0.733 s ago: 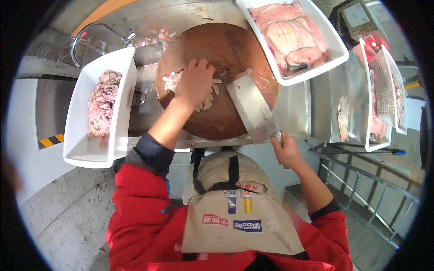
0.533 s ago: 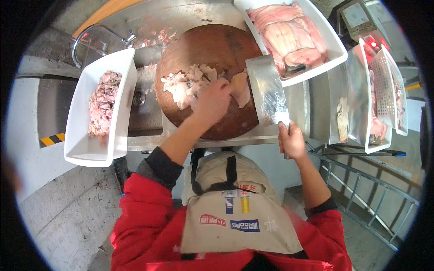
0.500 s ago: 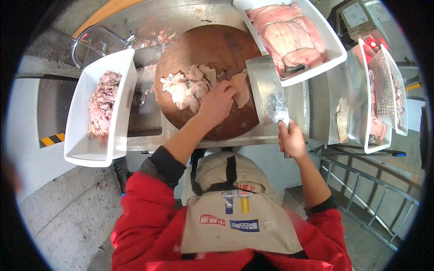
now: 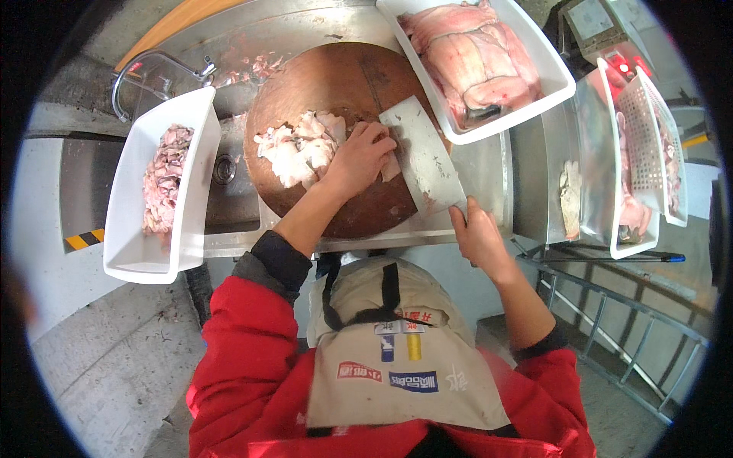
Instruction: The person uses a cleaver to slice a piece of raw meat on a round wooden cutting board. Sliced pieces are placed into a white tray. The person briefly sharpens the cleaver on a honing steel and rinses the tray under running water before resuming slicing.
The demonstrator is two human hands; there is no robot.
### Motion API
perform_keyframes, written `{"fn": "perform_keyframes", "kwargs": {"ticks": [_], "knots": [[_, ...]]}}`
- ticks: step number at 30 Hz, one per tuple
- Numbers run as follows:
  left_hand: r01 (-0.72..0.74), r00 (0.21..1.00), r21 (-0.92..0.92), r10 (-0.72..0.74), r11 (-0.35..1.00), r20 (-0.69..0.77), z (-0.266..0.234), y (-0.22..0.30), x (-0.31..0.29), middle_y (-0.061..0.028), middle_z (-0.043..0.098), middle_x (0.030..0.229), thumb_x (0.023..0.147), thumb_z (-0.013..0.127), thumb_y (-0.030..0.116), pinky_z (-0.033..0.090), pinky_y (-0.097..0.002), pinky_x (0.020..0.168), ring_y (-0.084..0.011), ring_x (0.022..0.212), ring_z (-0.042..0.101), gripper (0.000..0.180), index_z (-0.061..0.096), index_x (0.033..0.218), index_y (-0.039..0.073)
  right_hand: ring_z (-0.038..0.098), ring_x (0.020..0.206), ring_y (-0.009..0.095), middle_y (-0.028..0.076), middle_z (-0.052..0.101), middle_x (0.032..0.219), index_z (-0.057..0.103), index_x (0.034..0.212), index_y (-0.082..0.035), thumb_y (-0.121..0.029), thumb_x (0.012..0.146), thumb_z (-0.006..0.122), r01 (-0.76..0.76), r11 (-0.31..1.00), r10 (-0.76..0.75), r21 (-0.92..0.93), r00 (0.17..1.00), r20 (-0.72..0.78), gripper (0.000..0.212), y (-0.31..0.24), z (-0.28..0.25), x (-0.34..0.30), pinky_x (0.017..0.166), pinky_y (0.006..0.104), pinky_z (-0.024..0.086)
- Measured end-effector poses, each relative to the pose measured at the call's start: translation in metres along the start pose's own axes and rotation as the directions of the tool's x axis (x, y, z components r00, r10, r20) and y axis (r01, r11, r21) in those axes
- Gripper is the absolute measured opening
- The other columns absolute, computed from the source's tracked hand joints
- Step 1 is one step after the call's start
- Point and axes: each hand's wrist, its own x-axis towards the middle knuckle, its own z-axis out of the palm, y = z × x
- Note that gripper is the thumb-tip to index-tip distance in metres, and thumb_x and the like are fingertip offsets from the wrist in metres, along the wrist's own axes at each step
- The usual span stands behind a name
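A round brown chopping block (image 4: 343,76) stands in front of me, with a pile of cut pale raw meat (image 4: 294,153) on its left half. My left hand (image 4: 362,159) is closed, its fingers curled down onto a piece of raw meat (image 4: 390,167) right of the pile. My right hand (image 4: 482,233) grips the handle of a broad cleaver (image 4: 422,156). The wide steel blade lies over the block's right part, its left edge close against that piece and my left fingertips. Whether the edge has entered the meat cannot be seen.
At left, a white tub (image 4: 200,130) of small cut pieces stands over the steel sink (image 4: 237,206), near a curved tap (image 4: 118,95). A white tub (image 4: 561,88) of large raw slabs sits at the back right. Further right stand a perforated basket (image 4: 640,149) and a metal rack (image 4: 611,320).
The cleaver has moved left with my right hand, up to the piece under my left hand. My left fingers now cover more of that piece. The view has shifted slightly.
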Motion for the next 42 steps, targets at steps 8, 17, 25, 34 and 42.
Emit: {"fn": "perform_keyframes", "kwargs": {"ticks": [8,17,25,34,42], "knots": [[-0.042,0.998,0.014,0.041,0.999,0.053,-0.003,-0.012,0.006,-0.0112,0.060,0.118,0.080,0.077,0.007,0.050,-0.0447,0.099,-0.0359,0.114,0.056,0.025,0.069,0.104,0.007,0.064,0.080,0.060,0.038,0.065,0.079,0.056,0.102,0.007,-0.024,0.104,0.059,0.038,0.995,-0.045,-0.090,0.996,-0.073,0.031,-0.008,0.014,0.004,0.071,0.0630,0.054],[-0.131,0.987,0.089,0.121,0.987,0.110,-0.010,-0.028,0.005,-0.0069,0.061,0.110,0.077,0.079,0.012,0.050,-0.0400,0.098,-0.0317,0.110,0.056,0.023,0.070,0.097,0.008,0.068,0.077,0.056,0.035,0.066,0.075,0.055,0.100,0.008,-0.024,0.102,0.061,0.177,0.973,-0.207,-0.147,0.952,-0.224,0.033,-0.033,0.042,0.058,0.068,0.0607,0.056],[-0.025,0.999,0.083,0.022,0.996,0.038,-0.007,-0.037,0.001,-0.0088,0.064,0.111,0.080,0.077,0.010,0.052,-0.0432,0.098,-0.0331,0.110,0.060,0.019,0.070,0.097,0.006,0.068,0.076,0.055,0.035,0.067,0.076,0.053,0.101,0.010,-0.025,0.103,0.059,0.122,0.975,-0.155,-0.184,0.972,-0.176,0.035,-0.050,0.038,0.066,0.067,0.0596,0.057],[-0.114,0.992,-0.004,0.114,0.993,0.050,-0.001,-0.046,0.001,-0.0070,0.064,0.105,0.079,0.074,0.006,0.053,-0.0416,0.095,-0.0308,0.106,0.059,0.015,0.071,0.095,0.006,0.067,0.071,0.054,0.032,0.066,0.071,0.052,0.105,0.008,-0.024,0.103,0.059,0.118,0.970,-0.154,-0.214,0.975,-0.161,0.033,-0.038,0.037,0.041,0.062,0.0603,0.055],[-0.183,0.973,0.064,0.171,0.981,0.158,-0.004,-0.043,0.004,-0.0058,0.064,0.103,0.083,0.069,0.011,0.051,-0.0395,0.097,-0.0287,0.106,0.058,0.009,0.070,0.091,0.007,0.070,0.072,0.050,0.030,0.069,0.075,0.052,0.105,0.006,-0.029,0.103,0.059,0.038,0.959,-0.116,-0.280,0.957,-0.266,0.035,-0.066,0.054,0.076,0.065,0.0584,0.058]]}}
